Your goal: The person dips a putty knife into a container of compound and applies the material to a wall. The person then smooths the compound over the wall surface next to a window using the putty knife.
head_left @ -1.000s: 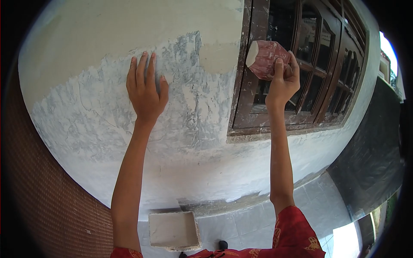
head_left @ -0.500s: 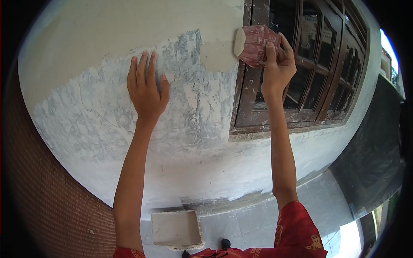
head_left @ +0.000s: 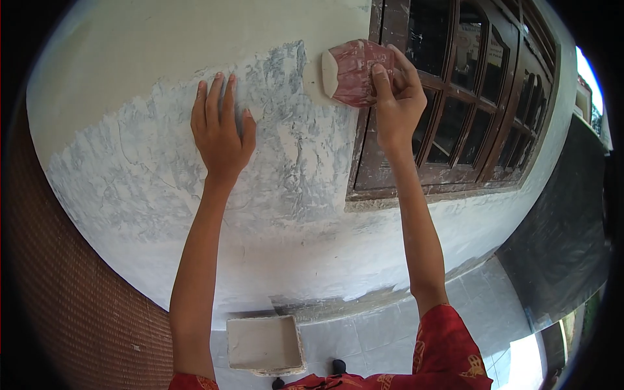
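Observation:
My right hand [head_left: 396, 107] grips a dull red, ridged putty spreader [head_left: 361, 73], thumb on its near face and fingers behind. Pale putty [head_left: 329, 73] coats the spreader's left edge, which lies over the wall just left of the window frame. Fingers spread, my left hand [head_left: 221, 133] rests flat against the wall [head_left: 169, 162], over a patchy grey-white area. Smooth cream putty covers the wall above that patch, its lower border ragged.
A brown wooden window [head_left: 448, 123] with glass panes fills the right of the wall. Below, a shallow tray [head_left: 299, 348] holding pale putty stands on grey floor tiles [head_left: 364, 335]. A woven brown panel [head_left: 84, 292] runs along the left; a dark sheet [head_left: 552, 240] hangs right.
My right hand has moved left with the spreader, bringing its coated edge from the window frame to over the wall. My left hand has stayed in place.

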`<act>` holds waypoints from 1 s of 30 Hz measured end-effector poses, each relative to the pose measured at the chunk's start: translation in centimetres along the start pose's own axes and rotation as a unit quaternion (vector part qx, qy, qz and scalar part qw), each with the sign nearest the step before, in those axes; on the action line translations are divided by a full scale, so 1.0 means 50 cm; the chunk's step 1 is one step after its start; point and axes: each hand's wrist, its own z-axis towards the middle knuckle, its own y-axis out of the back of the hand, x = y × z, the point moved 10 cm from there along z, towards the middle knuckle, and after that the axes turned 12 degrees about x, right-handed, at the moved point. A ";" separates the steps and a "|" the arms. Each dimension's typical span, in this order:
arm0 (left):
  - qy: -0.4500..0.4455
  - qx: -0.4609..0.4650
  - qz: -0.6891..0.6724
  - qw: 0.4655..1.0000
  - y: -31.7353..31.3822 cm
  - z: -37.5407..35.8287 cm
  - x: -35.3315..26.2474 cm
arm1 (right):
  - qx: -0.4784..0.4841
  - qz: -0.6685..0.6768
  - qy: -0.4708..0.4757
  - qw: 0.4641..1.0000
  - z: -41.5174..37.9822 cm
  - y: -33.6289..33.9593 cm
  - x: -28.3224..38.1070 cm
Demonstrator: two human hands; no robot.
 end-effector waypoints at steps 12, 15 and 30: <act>-0.004 -0.001 0.009 1.000 -0.001 -0.001 -0.002 | -0.040 -0.032 0.002 0.999 -0.009 0.062 -0.003; -0.007 0.000 0.010 1.000 -0.002 0.000 -0.002 | 0.108 -0.120 -0.036 0.986 -0.028 -0.025 -0.038; -0.008 -0.002 0.010 1.000 -0.003 -0.003 0.000 | 0.094 -0.112 -0.006 0.989 -0.033 0.011 -0.041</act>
